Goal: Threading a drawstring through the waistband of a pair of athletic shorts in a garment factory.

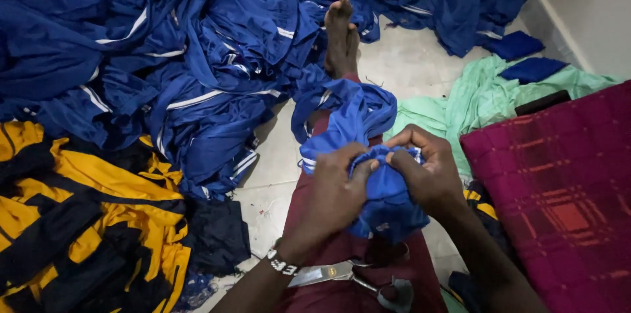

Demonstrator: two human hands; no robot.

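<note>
The blue garment (pixel 368 155) lies bunched over the lap, just above the scissors (pixel 348 277). Left hand (pixel 335 191) and right hand (pixel 427 172) pinch its edge, fingers closed. Soft, light, slippery fabric; best gripped at the seam.

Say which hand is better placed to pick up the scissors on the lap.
Left, probably. The scissors lie just beneath the left hand, by its wrist. The right hand sits farther off; both grip the blue cloth.

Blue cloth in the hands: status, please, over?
Left hand and right hand both gripping bunched blue fabric garment. Metal scissors resting on lap. Nothing obstructing.
</note>
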